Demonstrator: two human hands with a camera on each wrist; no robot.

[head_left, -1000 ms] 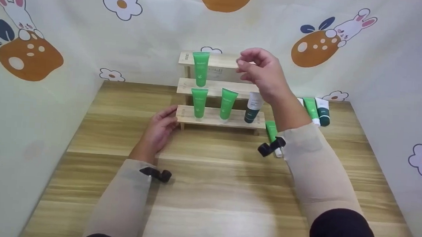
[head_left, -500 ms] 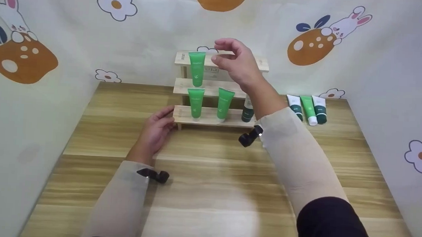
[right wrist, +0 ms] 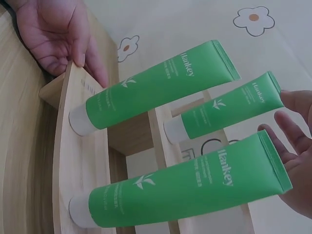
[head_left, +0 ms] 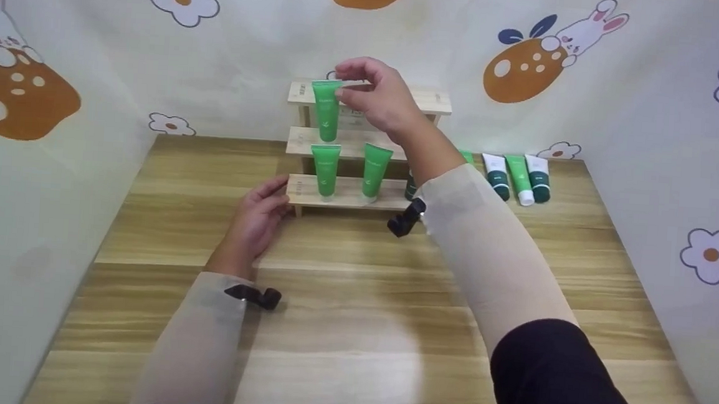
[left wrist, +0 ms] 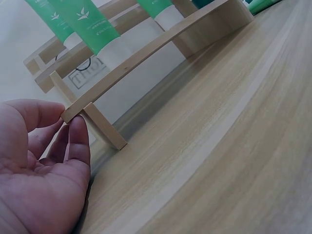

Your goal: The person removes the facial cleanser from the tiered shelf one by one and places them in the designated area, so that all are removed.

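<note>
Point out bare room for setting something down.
Bare tabletop lies in front of the rack between the sleeves, and left of the left hand. Crowded: back right, where tubes lie together, and the bottom shelf, with its standing tubes.

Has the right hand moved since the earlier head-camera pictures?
Yes. Judged against the wooden shelf in the head view, the right hand has moved left, from the top tier's right part to the green tube on the middle tier.

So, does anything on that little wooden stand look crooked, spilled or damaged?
Nothing looks spilled or damaged. One small oddity: on the bottom shelf, the middle green tube has a slanted top edge in the head view, while its left neighbour's looks level. It may be slightly turned or leaning; I can't tell which.
</note>
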